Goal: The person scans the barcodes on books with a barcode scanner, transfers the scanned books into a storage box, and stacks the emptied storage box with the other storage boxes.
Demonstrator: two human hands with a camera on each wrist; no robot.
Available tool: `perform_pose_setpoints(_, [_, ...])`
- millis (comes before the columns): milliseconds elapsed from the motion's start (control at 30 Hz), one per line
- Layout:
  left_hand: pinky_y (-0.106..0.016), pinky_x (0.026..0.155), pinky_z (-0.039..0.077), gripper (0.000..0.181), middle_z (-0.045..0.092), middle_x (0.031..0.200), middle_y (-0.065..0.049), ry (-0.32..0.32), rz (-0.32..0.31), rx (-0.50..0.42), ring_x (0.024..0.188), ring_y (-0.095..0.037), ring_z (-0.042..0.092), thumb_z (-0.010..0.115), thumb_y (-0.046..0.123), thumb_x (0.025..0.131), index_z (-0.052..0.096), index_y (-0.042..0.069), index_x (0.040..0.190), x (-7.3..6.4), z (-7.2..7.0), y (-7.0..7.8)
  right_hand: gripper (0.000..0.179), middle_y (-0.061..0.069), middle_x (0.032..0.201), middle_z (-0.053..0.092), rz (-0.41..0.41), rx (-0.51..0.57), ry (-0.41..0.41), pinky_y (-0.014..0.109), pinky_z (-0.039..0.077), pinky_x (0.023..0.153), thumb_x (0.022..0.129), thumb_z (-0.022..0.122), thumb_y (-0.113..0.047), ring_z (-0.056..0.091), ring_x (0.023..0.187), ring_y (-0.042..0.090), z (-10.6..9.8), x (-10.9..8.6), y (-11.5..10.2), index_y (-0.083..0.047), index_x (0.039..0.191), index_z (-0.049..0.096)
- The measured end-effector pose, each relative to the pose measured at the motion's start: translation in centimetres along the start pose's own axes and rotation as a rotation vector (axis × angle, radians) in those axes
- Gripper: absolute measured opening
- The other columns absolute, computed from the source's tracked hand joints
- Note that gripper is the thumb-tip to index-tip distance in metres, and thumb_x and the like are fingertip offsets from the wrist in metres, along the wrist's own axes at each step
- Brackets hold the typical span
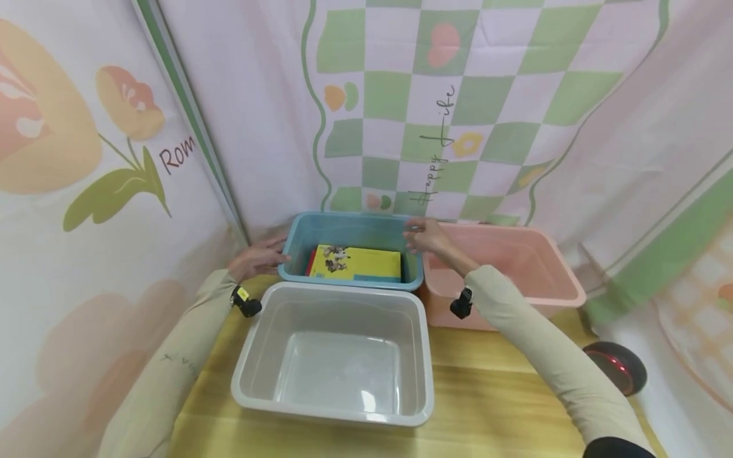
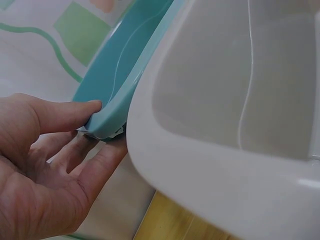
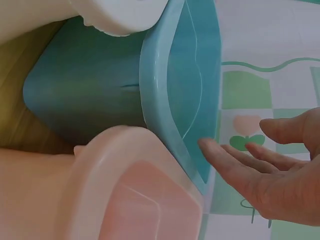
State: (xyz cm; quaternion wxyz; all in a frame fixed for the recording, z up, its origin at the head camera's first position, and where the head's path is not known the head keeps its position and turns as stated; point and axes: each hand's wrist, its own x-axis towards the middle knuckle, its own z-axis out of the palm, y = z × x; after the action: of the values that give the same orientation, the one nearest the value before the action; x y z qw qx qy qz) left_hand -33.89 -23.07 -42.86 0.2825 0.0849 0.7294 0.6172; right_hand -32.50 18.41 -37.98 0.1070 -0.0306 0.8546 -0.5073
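Note:
A blue plastic bin [image 1: 350, 284] stands against the curtain, with a yellow book [image 1: 375, 261] lying inside it and a red edge showing beside the book. At the bin's left end my left hand [image 1: 260, 258] holds the rim. In the left wrist view, that hand's thumb lies over the blue rim [image 2: 116, 111] and its fingers reach underneath. My right hand [image 1: 426, 236] is at the bin's far right corner. Seen from the right wrist, the right hand [image 3: 272, 175] has its fingers extended and apart, just off the blue rim, holding nothing.
In front of the blue bin is a light grey bin [image 1: 343, 312] on the wooden table [image 1: 481, 394]. A pink bin [image 1: 515, 257] adjoins the blue one on the right. Farther right sits a round black device [image 1: 618, 366] with a red light. Patterned curtains [image 1: 383, 95] hang behind.

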Motion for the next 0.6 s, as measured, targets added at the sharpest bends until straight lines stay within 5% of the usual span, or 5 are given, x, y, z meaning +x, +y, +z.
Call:
perform_pose_setpoints(333, [-0.038,0.107,0.057,0.078,0.016,0.173,-0.022,-0.022,0.033,-0.02,0.148,-0.05,0.037,0.051,-0.001,0.104,0.009,0.008,0.168,-0.1,-0.2,-0.6,0.044,0.035,0.14,0.058,0.02,0.073,-0.065,0.054,0.061,0.098,0.109,0.052,-0.007,0.074,0.107,0.037,-0.4,-1.8,0.6,0.013,0.148,0.046])
perform_pose_setpoints(600, [-0.041,0.11,0.054,0.077,0.024,0.17,-0.025,-0.006,0.015,0.005,0.144,-0.047,0.045,0.052,0.001,0.104,0.01,0.009,0.168,-0.1,-0.2,-0.7,0.041,0.035,0.151,0.049,0.065,0.114,-0.118,0.054,0.062,0.096,0.108,0.051,-0.004,0.063,0.125,0.051,-0.7,-3.7,1.2,0.01,0.146,0.044])
